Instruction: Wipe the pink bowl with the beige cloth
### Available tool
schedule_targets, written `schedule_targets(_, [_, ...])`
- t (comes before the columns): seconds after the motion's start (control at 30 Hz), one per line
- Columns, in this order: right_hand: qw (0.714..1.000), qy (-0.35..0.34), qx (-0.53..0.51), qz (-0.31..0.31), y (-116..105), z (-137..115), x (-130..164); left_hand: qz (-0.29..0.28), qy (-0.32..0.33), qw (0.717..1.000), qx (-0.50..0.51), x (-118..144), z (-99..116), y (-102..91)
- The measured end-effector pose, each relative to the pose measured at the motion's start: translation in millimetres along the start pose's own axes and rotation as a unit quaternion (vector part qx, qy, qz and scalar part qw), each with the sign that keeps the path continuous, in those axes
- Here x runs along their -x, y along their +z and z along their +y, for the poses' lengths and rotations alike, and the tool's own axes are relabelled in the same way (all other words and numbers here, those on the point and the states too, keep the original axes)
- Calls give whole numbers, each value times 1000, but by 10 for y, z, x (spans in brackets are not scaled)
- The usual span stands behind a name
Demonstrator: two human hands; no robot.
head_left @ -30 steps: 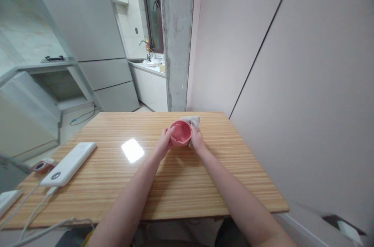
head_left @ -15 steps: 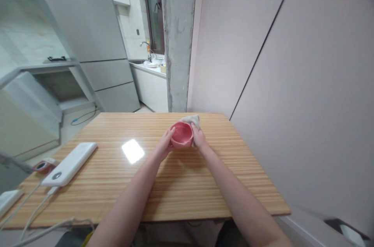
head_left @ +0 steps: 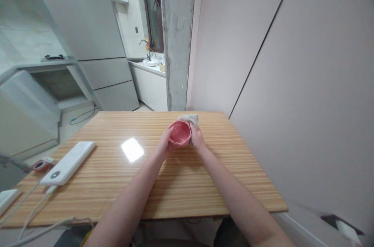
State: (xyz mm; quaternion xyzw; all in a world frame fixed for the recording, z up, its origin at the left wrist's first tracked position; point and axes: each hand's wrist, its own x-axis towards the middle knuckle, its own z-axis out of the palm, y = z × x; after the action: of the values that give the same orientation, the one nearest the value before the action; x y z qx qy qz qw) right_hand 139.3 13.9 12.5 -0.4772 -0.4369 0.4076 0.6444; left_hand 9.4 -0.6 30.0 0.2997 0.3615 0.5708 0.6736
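A pink bowl (head_left: 180, 134) is held between both hands above the wooden table (head_left: 204, 184), its opening tilted toward me. My left hand (head_left: 166, 141) grips the bowl's left side, thumb over the rim. On the other side, my right hand (head_left: 197, 136) is closed on a pale grey cloth (head_left: 189, 118), which it presses against the bowl's right and far outer wall. The fingers of the right hand are mostly hidden behind the cloth and bowl.
A white power bank (head_left: 68, 163) with a cable plugged in lies on the table's left, beside a small reddish-orange roll (head_left: 42, 166). Another white device (head_left: 8, 200) sits at the left edge. Beyond the table stand a fridge (head_left: 96, 25) and a concrete pillar (head_left: 178, 36).
Both hands still hold the bowl and cloth. The bowl has turned very slightly; the whole view has shifted a little.
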Motion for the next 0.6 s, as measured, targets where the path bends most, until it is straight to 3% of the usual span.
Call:
schedule_targets(0.17, [997,-71,-14,-6,355,160,418,107,88,990,34,-36,-34,-34])
schedule_targets(0.27, [996,-75,-33,37,393,70,508,64,71,995,9,-7,2,-33])
schedule_targets(0.37, [995,-71,-38,60,174,-82,288,-27,-8,999,-21,38,47,-2])
schedule_targets(0.43, [997,-46,-30,48,39,-137,131,-55,-40,997,-33,59,62,17])
schedule_targets(0.5, [999,-24,-29,35,22,-125,102,-36,-36,998,-41,68,59,29])
schedule_targets(0.6, [997,-25,-56,35,209,-15,311,35,31,999,-25,68,35,37])
